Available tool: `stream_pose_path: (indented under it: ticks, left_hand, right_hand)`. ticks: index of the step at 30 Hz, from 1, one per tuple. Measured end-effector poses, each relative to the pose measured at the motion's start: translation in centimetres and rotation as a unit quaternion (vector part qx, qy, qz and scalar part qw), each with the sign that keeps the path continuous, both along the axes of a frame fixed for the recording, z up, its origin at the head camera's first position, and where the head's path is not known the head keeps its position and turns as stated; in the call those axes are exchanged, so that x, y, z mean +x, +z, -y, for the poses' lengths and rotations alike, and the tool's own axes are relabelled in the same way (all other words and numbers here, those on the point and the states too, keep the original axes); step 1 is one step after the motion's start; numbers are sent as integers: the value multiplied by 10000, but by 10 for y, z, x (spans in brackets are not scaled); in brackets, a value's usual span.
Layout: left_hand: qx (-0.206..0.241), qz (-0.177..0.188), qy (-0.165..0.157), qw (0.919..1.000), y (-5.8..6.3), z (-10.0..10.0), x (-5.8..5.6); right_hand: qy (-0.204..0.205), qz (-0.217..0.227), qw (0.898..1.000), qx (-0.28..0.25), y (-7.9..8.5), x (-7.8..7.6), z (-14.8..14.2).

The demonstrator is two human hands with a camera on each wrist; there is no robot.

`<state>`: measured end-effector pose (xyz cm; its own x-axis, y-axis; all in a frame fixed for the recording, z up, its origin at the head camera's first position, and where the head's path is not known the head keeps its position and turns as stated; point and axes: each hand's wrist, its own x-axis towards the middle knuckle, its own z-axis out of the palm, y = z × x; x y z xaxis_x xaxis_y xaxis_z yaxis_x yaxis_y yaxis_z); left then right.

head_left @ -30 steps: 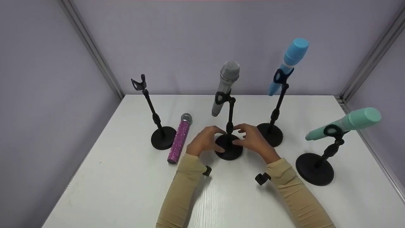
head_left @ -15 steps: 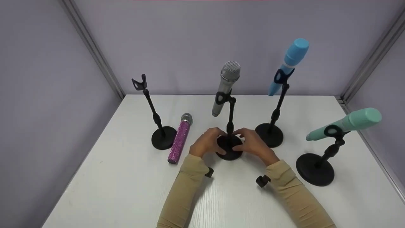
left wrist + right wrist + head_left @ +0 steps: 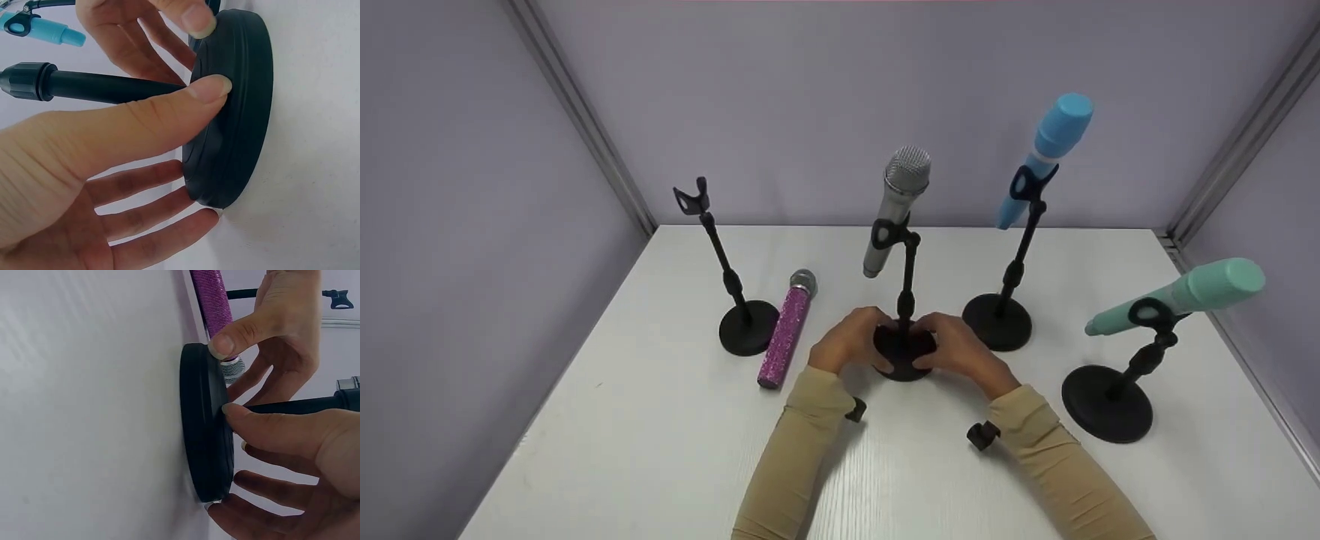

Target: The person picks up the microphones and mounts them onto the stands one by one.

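A black microphone stand (image 3: 908, 289) holds a silver microphone (image 3: 894, 202) tilted in its clip. My left hand (image 3: 853, 340) grips the left side of its round base (image 3: 230, 124), thumb on top and fingertips at the rim. On the other side my right hand (image 3: 958, 346) holds the same base (image 3: 203, 422) between thumb and fingers. The base stands on the white table, seen edge-on in both wrist views. A pink glitter microphone (image 3: 786, 334) lies on the table left of my left hand.
At the left stands a microphone stand (image 3: 727, 277) with nothing in its clip. Right of my hands are a stand (image 3: 997, 322) with a blue microphone (image 3: 1061, 127) and a lower stand (image 3: 1108, 403) with a green one (image 3: 1185, 289). Walls (image 3: 780, 90) enclose the table's back and sides.
Both hands have closed in from beside the base to hold it. The stand with the silver microphone has hardly moved. The stand behind my right hand has its base slightly further left.
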<state>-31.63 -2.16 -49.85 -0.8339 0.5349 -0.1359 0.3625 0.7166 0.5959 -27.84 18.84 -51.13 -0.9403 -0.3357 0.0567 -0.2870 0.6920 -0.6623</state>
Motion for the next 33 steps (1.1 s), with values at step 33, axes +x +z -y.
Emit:
stream_pose_path:
  ticks: [33]
  left_hand:
    - [-105, -1, -107, 9999, -2, 5, -1]
  right_hand:
    - [532, -764, 9936, 635, -4, -1, 3]
